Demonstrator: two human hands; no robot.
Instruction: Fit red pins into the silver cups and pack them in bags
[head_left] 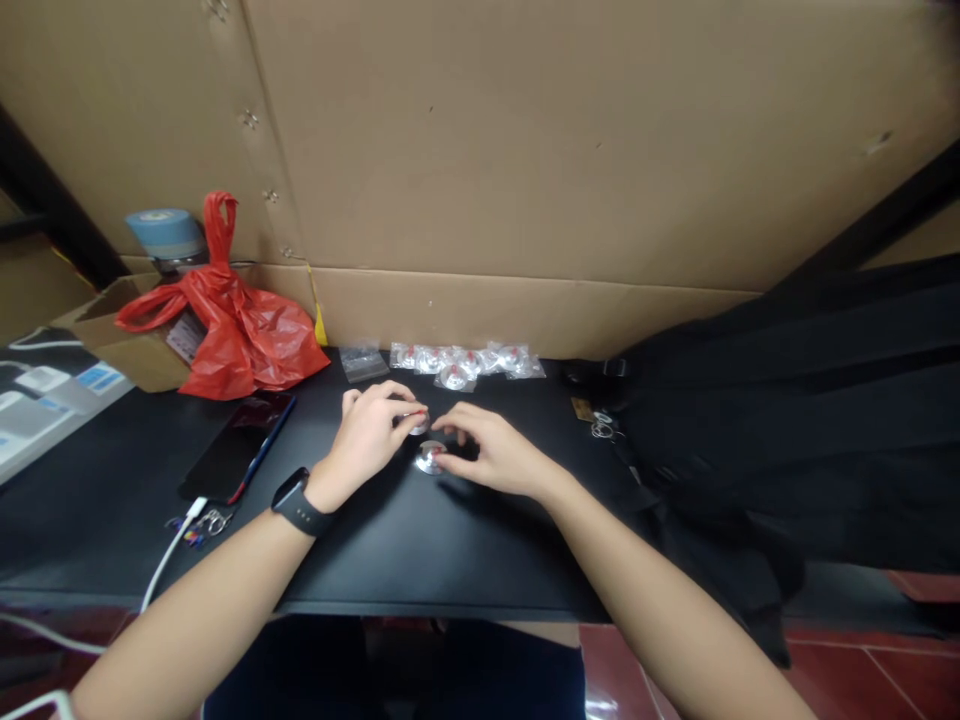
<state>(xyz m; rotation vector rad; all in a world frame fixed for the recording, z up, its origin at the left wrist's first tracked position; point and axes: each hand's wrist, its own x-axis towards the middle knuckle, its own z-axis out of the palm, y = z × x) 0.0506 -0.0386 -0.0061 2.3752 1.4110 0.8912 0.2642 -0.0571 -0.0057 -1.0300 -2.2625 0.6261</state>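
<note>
My left hand (373,425) pinches a small shiny silver disc (418,427) with a red part on it, just above the black tabletop. A second silver disc (430,458), also with a red spot, is just below it. My right hand (487,447) is beside this second disc, its thumb tip at the red spot. Thumb and forefinger of that hand are apart, the forefinger reaching toward the first disc. Behind my hands, several similar discs (455,376) in clear plastic wrappers lie in a row, next to a clear plastic bag (363,362).
On the left are a phone (238,447), a white cable (166,562), a red plastic bag (240,335), a cardboard box (142,345) and a white power strip (56,420). Black fabric (795,430) covers the right side, beside some keys (602,426). A cardboard wall (525,150) rises behind.
</note>
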